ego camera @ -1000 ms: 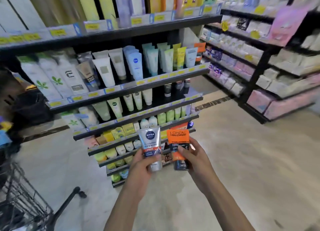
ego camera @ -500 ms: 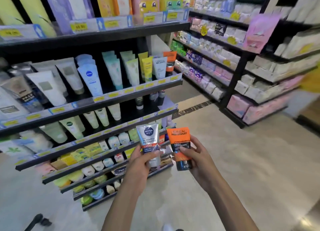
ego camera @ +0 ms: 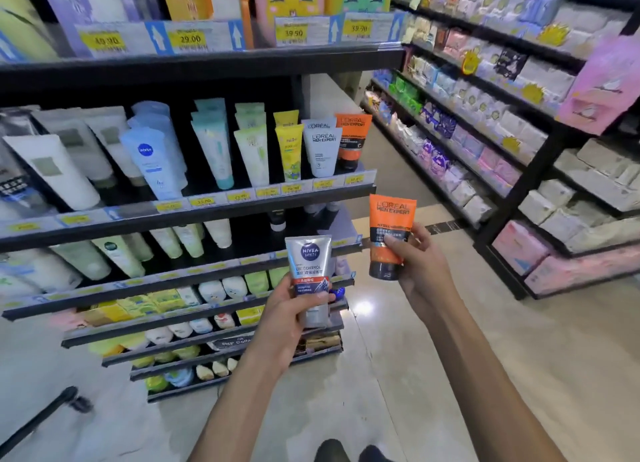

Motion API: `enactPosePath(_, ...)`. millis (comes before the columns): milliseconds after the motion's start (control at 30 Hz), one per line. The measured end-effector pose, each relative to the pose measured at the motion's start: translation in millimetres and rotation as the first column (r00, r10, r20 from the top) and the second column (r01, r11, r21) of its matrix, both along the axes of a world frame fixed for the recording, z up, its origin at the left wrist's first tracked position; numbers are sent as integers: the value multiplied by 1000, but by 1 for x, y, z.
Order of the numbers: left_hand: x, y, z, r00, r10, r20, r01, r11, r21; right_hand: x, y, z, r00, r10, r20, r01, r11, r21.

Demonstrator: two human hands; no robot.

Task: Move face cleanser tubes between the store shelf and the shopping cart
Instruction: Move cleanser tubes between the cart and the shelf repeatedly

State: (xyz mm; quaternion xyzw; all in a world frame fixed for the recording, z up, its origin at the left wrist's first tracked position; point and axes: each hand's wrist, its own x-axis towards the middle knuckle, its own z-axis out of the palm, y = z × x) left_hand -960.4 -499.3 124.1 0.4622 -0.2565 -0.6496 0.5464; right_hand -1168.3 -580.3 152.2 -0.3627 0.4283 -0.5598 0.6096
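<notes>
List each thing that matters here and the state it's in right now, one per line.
Left hand: grips the silver tube.
Silver Nivea Men tube: upright, cap down, held off the shelf.
Right hand: grips the orange tube.
Orange L'Oreal tube: upright, cap down, held higher than the silver one.
Shelf's matching orange tube: standing on the shelf, untouched.

Open aisle floor (ego camera: 433, 357) right of shelf unit (ego camera: 207, 198). Second tier packed with upright tubes (ego camera: 214, 150); bare gap right of orange tube (ego camera: 351, 139).
</notes>
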Motion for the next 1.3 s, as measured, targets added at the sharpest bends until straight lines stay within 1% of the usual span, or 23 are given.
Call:
enactPosePath(133,-23,-25,-1,996,94,7,-94,995,13,-13,-59,20,998,55,-42,-58,996,-62)
enactPosePath(267,-46,-44,-2,984,175,34,-176,984,15,-21,-119,40,981,123,-147,-148,974,-170)
enactPosePath(433,-72,-52,-5,957,290,14,-291,957,24,-18,-187,53,959,102,-263,-167,956,-240)
enactPosePath(533,-83,-52,-8,941,338,-8,-337,940,47,-12,-212,56,944,116,-310,-203,942,-267)
enactPosePath(733,-84,-54,-8,926,378,2,-377,924,60,-4,-232,53,904,74,-422,-235,910,-343)
enactPosePath(1000,-73,-62,-7,932,362,26,-363,931,45,1,-244,45,864,52,-500,-246,912,-328)
enactPosePath(1200,-63,-63,-8,942,334,21,-334,941,53,9,-238,32,821,80,-565,-282,918,-279)
enactPosePath(1300,-57,-63,-9,947,320,13,-320,946,50,12,-235,28,830,70,-553,-257,929,-268)
